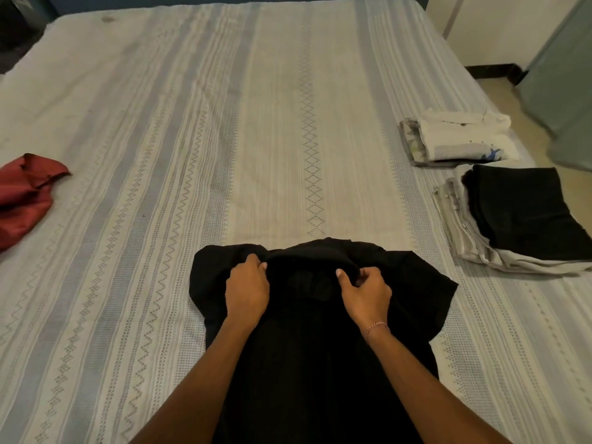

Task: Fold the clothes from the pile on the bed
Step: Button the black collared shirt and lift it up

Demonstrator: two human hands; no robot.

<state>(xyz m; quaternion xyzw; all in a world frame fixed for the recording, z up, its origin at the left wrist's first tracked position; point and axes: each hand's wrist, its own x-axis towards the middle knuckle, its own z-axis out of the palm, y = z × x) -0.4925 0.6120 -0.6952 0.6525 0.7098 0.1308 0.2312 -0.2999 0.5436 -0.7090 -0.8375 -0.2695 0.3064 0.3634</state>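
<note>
Head view showed the left hand and right hand both pinching the black shirt at its far collar edge, where an uneven pull would likely skew the fold.

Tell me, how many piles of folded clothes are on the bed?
2, both by the bed's right edge: the farther pile with a white top, the nearer pile with a black top. More may lie outside the view.
</note>
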